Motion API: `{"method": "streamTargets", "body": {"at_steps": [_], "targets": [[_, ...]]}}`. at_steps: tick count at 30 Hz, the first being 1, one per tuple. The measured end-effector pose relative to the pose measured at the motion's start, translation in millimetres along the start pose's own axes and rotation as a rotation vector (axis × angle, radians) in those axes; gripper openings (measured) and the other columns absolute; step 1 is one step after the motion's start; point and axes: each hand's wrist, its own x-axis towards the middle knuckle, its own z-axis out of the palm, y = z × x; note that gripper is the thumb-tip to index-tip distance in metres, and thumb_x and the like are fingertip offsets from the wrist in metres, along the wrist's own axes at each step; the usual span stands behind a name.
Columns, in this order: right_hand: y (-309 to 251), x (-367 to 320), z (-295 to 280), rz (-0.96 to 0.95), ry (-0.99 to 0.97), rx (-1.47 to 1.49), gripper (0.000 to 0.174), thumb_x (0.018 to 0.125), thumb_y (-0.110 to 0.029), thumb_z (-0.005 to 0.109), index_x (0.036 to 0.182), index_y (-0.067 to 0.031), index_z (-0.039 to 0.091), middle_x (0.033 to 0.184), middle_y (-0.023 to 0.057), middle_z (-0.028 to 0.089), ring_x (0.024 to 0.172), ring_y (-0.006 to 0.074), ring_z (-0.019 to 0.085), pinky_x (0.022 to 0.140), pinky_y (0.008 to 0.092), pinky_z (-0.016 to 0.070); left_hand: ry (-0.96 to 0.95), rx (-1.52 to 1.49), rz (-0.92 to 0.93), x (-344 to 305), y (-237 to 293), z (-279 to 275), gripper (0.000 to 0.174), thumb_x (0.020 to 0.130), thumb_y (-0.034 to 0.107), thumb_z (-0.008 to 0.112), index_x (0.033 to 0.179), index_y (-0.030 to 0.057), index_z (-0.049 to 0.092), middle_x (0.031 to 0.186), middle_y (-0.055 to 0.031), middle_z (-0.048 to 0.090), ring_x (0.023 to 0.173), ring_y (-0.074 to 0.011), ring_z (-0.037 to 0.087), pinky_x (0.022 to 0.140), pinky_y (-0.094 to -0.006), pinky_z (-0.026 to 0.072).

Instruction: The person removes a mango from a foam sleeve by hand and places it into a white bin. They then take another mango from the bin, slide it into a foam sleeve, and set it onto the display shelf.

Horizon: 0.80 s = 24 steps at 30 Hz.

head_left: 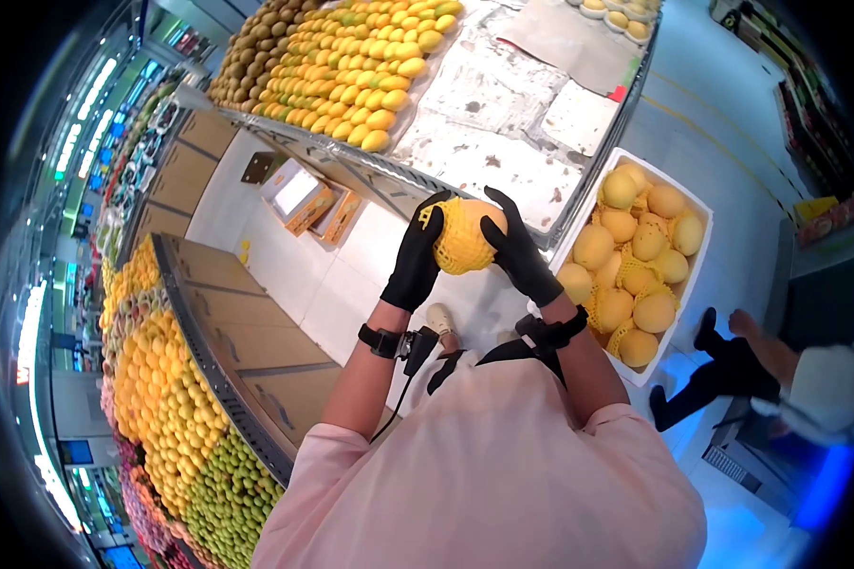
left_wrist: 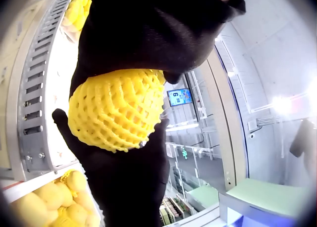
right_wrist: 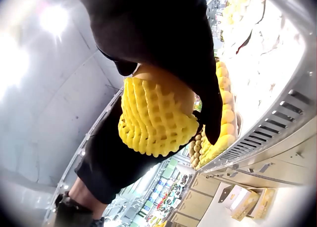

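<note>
Both hands wear black gloves and hold one round orange-yellow melon (head_left: 485, 220) in front of the body. A yellow foam net (head_left: 458, 242) covers its left and lower part, while the upper right skin is bare. My left hand (head_left: 415, 261) grips the netted side, thumb over the front. On the other side my right hand (head_left: 524, 258) curls round the bare skin. In the left wrist view the netting (left_wrist: 116, 110) fills the gap between the two gloves. From the right wrist, bare skin (right_wrist: 166, 83) shows above the net's edge.
A white foam box (head_left: 700, 204) of similar melons, some netted, stands at right. Ahead is a display stand (head_left: 489, 95) with rows of yellow mangoes (head_left: 365, 71). Cardboard boxes (head_left: 308, 199) lie on the floor. Another fruit stand (head_left: 166, 379) curves along the left; a person (head_left: 778, 370) is at right.
</note>
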Motion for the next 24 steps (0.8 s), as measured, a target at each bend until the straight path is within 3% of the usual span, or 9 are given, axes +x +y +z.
{"method": "streamTargets", "body": {"at_steps": [1, 4, 6, 10, 12, 13, 16, 17, 24], "targets": [[-9.6, -2.1, 2.6, 0.06, 0.03, 0.077, 0.061, 0.093, -0.032, 0.064, 0.142, -0.011, 0.035, 0.132, 0.0105, 0.046, 0.118, 0.0203, 0.05, 0.089, 0.0343, 0.0526, -0.003, 0.023, 0.026, 3.0, 0.7, 3.4, 0.047, 0.099, 0.029, 0.054, 0.138, 0.0047, 0.042, 0.131, -0.0109, 0.053, 0.122, -0.0222, 0.052, 0.103, -0.0352, 0.0442], [-10.7, 2.7, 0.6, 0.078, 0.082, 0.192, 0.059, 0.092, -0.03, 0.066, 0.14, -0.0113, 0.037, 0.13, 0.0095, 0.047, 0.116, 0.0189, 0.051, 0.086, 0.0349, 0.0541, 0.041, 0.007, 0.054, 16.9, -0.9, 1.9, 0.037, 0.098, 0.022, 0.054, 0.13, 0.0036, 0.048, 0.123, -0.0111, 0.056, 0.114, -0.0208, 0.057, 0.099, -0.0327, 0.0461], [-9.4, 8.2, -1.2, 0.06, 0.1, 0.191, 0.057, 0.092, -0.028, 0.066, 0.138, -0.0096, 0.039, 0.127, 0.0092, 0.049, 0.115, 0.018, 0.052, 0.087, 0.0337, 0.0528, 0.088, -0.073, 0.0, 22.5, -2.3, -5.6, 0.035, 0.097, 0.018, 0.055, 0.127, 0.0022, 0.049, 0.12, -0.0115, 0.058, 0.11, -0.0199, 0.059, 0.097, -0.0315, 0.0469], [1.9, 20.0, -4.5, -0.012, 0.096, -0.012, 0.053, 0.093, -0.025, 0.064, 0.137, -0.0054, 0.042, 0.127, 0.0079, 0.051, 0.116, 0.0164, 0.051, 0.095, 0.031, 0.0471, 0.134, 0.381, 0.151, 36.7, 7.0, -28.8, 0.036, 0.091, 0.005, 0.059, 0.125, -0.0014, 0.051, 0.119, -0.0126, 0.06, 0.11, -0.0201, 0.059, 0.096, -0.0299, 0.0473], [6.7, 26.9, 0.8, -0.059, 0.109, -0.114, 0.049, 0.093, -0.023, 0.065, 0.133, -0.0026, 0.045, 0.122, 0.0086, 0.054, 0.113, 0.0164, 0.052, 0.097, 0.0302, 0.0445, 0.04, 0.33, 0.206, 39.6, 24.5, -32.4, 0.041, 0.092, 0.007, 0.058, 0.131, -0.0017, 0.049, 0.124, -0.0125, 0.059, 0.113, -0.0207, 0.058, 0.096, -0.0291, 0.0466], [8.6, 31.2, 5.0, -0.081, 0.114, -0.163, 0.047, 0.092, -0.022, 0.065, 0.131, -0.0012, 0.047, 0.12, 0.0089, 0.056, 0.111, 0.0164, 0.053, 0.097, 0.0298, 0.0432, -0.071, 0.262, 0.106, 45.3, 32.7, -44.8, 0.042, 0.093, 0.011, 0.058, 0.133, -0.002, 0.05, 0.128, -0.0113, 0.058, 0.114, -0.0179, 0.058, 0.096, -0.0285, 0.0464], [8.9, 45.9, 22.5, -0.055, 0.107, -0.179, 0.045, 0.093, -0.023, 0.065, 0.128, -0.0001, 0.05, 0.12, 0.0097, 0.057, 0.111, 0.0166, 0.053, 0.098, 0.0308, 0.0424, -0.088, 0.441, -0.135, 57.8, 55.1, -57.9, 0.036, 0.094, 0.013, 0.058, 0.126, -0.002, 0.057, 0.122, -0.0099, 0.062, 0.11, -0.0145, 0.059, 0.095, -0.0283, 0.0473], [12.4, 52.0, 26.6, -0.062, 0.11, -0.194, 0.044, 0.093, -0.023, 0.064, 0.127, 0.0, 0.05, 0.119, 0.0097, 0.058, 0.11, 0.0165, 0.054, 0.098, 0.0308, 0.0426, -0.072, 0.53, -0.139, 62.0, 58.5, -62.1, 0.03, 0.093, 0.015, 0.06, 0.118, -0.0012, 0.063, 0.111, -0.0078, 0.067, 0.103, -0.0122, 0.061, 0.093, -0.0274, 0.048], [11.8, 100.9, 64.9, -0.038, 0.061, -0.299, 0.039, 0.095, -0.028, 0.06, 0.122, 0.0004, 0.055, 0.112, 0.0091, 0.062, 0.104, 0.0163, 0.057, 0.095, 0.0305, 0.0439, -0.154, 0.456, -0.11, 92.2, 86.3, -120.0, 0.027, 0.092, 0.015, 0.062, 0.112, -0.0023, 0.065, 0.104, -0.0061, 0.068, 0.096, -0.0117, 0.061, 0.088, -0.0265, 0.0484]]}}
